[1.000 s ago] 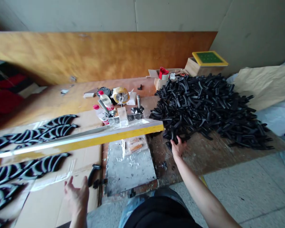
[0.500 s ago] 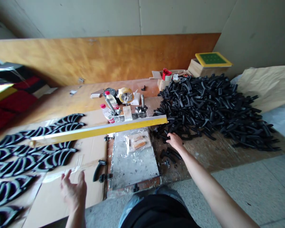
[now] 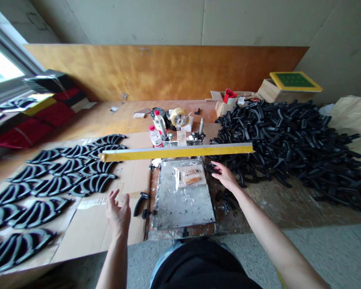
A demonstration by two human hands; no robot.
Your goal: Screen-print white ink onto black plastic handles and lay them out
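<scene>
My right hand grips a black curved handle at the near left edge of a big heap of similar black handles. My left hand hovers over the cardboard with its fingers apart, holding nothing. Just right of it a single curved handle lies at the cardboard's edge. Between my hands sits a flat metal plate with a clear plastic packet on it. Above the plate a yellow-edged bar stretches crosswise.
Fanned rows of handles cover the cardboard at left. Behind the bar stand red-capped bottles and a tape roll. A wooden box with a green-and-yellow framed panel is behind the heap. Red and black boxes are at far left.
The view has swung left, so the bench appears farther right. My right hand has drawn a handle from the heap's edge toward the plate. My left hand stays open over the cardboard.
</scene>
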